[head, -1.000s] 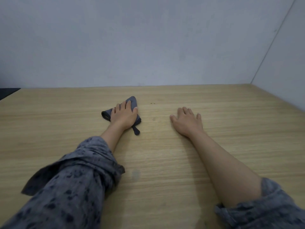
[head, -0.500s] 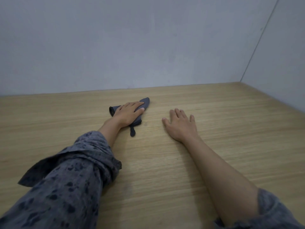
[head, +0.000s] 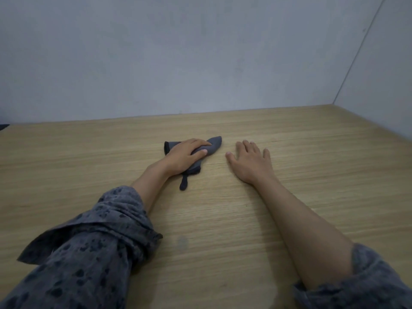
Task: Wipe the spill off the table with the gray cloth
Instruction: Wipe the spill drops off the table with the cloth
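Note:
The gray cloth [head: 213,145] lies bunched on the wooden table [head: 312,152], its tip pointing right and a small loop trailing toward me. My left hand [head: 185,156] lies on top of it, fingers curled over the fabric and pressing it to the wood. My right hand [head: 250,162] rests flat on the table just right of the cloth, fingers spread, holding nothing. I see no distinct spill around the cloth; a faint dark spot [head: 182,241] marks the wood nearer to me.
A pale wall [head: 200,63] closes the table's far edge, and a second wall [head: 383,85] meets it at the right corner. A dark object [head: 3,126] shows at the far left edge. My patterned sleeves fill the lower corners.
My left hand has pushed the cloth to the right, over the small dark specks that showed on the wood a second ago. My right hand has stayed flat in place.

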`<state>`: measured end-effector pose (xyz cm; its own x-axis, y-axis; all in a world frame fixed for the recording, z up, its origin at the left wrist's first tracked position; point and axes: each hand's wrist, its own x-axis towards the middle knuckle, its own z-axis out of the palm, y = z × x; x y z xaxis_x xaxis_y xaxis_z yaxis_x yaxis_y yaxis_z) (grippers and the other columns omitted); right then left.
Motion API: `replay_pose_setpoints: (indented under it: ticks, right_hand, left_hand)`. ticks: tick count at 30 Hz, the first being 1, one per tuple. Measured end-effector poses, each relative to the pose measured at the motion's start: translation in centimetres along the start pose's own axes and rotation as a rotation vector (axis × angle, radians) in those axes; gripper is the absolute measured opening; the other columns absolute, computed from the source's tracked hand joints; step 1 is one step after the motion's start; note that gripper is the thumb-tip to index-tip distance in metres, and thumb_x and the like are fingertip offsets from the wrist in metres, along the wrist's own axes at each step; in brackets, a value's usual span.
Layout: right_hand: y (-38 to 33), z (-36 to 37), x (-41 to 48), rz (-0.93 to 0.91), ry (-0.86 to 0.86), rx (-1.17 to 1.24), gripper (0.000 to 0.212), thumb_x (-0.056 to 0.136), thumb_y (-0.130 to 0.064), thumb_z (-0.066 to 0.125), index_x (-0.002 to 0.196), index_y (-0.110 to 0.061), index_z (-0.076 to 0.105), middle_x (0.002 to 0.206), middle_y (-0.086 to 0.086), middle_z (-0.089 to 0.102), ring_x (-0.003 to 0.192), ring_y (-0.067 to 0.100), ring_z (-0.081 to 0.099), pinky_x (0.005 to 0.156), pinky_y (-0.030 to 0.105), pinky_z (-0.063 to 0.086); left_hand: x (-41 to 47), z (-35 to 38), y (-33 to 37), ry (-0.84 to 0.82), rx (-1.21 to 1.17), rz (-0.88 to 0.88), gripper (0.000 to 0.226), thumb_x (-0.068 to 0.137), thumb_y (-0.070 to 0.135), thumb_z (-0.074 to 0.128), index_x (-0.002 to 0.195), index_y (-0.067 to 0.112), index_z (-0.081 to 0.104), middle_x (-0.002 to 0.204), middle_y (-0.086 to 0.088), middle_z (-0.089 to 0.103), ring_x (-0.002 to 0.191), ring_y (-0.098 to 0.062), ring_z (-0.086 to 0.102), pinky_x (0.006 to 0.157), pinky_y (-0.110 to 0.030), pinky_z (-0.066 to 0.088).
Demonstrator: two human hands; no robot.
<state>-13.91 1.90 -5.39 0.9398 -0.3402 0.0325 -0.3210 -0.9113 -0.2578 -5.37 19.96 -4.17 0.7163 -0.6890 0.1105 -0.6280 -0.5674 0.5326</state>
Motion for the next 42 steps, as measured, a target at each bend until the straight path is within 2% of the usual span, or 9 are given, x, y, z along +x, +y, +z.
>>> replay_pose_setpoints:
  ticks: [6, 10, 12, 16, 21, 32, 35, 38, 42]
  right_hand:
    - [0.1, -0.2, -0.1, -0.015, 0.014, 0.006, 0.066, 0.096, -0.050, 0.023, 0.152, -0.016, 0.021, 0.163, 0.003, 0.014, 0.151, 0.019, 0.008, 0.119, 0.050, 0.005]
    - [0.0, -0.2, -0.2, -0.017, 0.025, 0.001, 0.064, 0.097, -0.049, 0.025, 0.151, -0.015, 0.024, 0.162, 0.004, 0.016, 0.150, 0.020, 0.011, 0.119, 0.051, 0.006]
    - [-0.1, -0.1, -0.1, -0.015, 0.031, -0.006, 0.064, 0.096, -0.049, 0.025, 0.151, -0.015, 0.024, 0.162, 0.004, 0.017, 0.150, 0.020, 0.011, 0.118, 0.051, 0.007]
    - [0.1, -0.1, -0.1, -0.009, 0.037, -0.009, 0.064, 0.096, -0.049, 0.025, 0.151, -0.015, 0.025, 0.162, 0.004, 0.018, 0.150, 0.020, 0.012, 0.119, 0.051, 0.007]
    - [0.1, -0.1, -0.1, -0.009, 0.038, -0.010, 0.064, 0.096, -0.048, 0.025, 0.151, -0.015, 0.025, 0.162, 0.005, 0.018, 0.150, 0.020, 0.012, 0.119, 0.051, 0.007]
    - [2.4, -2.3, -0.3, -0.033, 0.074, 0.167, 0.055, 0.098, -0.041, 0.033, 0.146, -0.013, 0.036, 0.158, 0.005, 0.029, 0.148, 0.019, 0.019, 0.119, 0.046, 0.011]
    - [5.0, -3.3, -0.6, 0.061, 0.098, 0.125, 0.055, 0.099, -0.041, 0.030, 0.147, -0.015, 0.035, 0.160, 0.006, 0.026, 0.149, 0.020, 0.017, 0.119, 0.049, 0.007]
    - [7.8, -3.5, -1.1, 0.199, 0.089, 0.022, 0.055, 0.097, -0.044, 0.025, 0.143, -0.017, 0.041, 0.157, 0.011, 0.028, 0.147, 0.028, 0.020, 0.117, 0.054, 0.010]
    - [10.4, -3.1, -2.0, 0.295, 0.080, -0.038, 0.053, 0.097, -0.047, 0.020, 0.144, -0.029, 0.037, 0.157, 0.012, 0.027, 0.146, 0.031, 0.019, 0.114, 0.058, 0.011]
  left_hand:
    - [-2.8, -0.8, 0.0, 0.213, -0.422, -0.007, 0.018, 0.096, 0.020, 0.048, 0.107, 0.015, 0.062, 0.095, 0.001, 0.063, 0.084, 0.004, 0.059, 0.078, -0.013, 0.044]
    - [-5.6, -5.3, -3.1, 0.238, -1.131, -0.034, 0.039, 0.098, 0.015, 0.034, 0.130, -0.001, 0.049, 0.140, -0.016, 0.052, 0.129, -0.021, 0.050, 0.107, -0.026, 0.037]
    - [-6.3, -6.6, -3.7, 0.350, -1.041, -0.087, 0.037, 0.098, 0.014, 0.035, 0.124, -0.007, 0.051, 0.134, -0.015, 0.057, 0.125, -0.020, 0.054, 0.107, -0.027, 0.038]
    - [-6.0, -5.7, -3.0, 0.584, -0.450, -0.251, 0.019, 0.097, 0.017, 0.044, 0.103, 0.008, 0.060, 0.094, -0.011, 0.062, 0.074, 0.001, 0.061, 0.069, -0.014, 0.045]
    - [-6.7, -2.5, -4.6, 0.367, 0.065, -0.279, 0.035, 0.097, 0.028, 0.043, 0.126, 0.016, 0.058, 0.126, -0.011, 0.058, 0.117, -0.030, 0.050, 0.101, -0.046, 0.038]
    - [-6.2, 2.2, 3.3, 0.425, 0.189, -0.094, 0.034, 0.094, 0.031, 0.048, 0.122, 0.016, 0.060, 0.118, -0.009, 0.061, 0.110, -0.029, 0.051, 0.094, -0.043, 0.040]
    - [-3.6, 1.7, 1.9, 0.509, 0.238, -0.280, 0.036, 0.095, 0.029, 0.046, 0.125, 0.013, 0.057, 0.126, -0.014, 0.057, 0.113, -0.037, 0.049, 0.093, -0.042, 0.037]
    - [0.2, 1.6, 1.6, 0.393, 0.194, -0.435, 0.043, 0.098, 0.030, 0.037, 0.136, 0.012, 0.046, 0.141, -0.016, 0.047, 0.126, -0.038, 0.041, 0.101, -0.043, 0.034]
    - [4.2, 3.4, 3.8, 0.243, 0.174, -0.296, 0.047, 0.100, 0.031, 0.030, 0.142, 0.011, 0.038, 0.149, -0.013, 0.040, 0.134, -0.034, 0.037, 0.106, -0.040, 0.031]
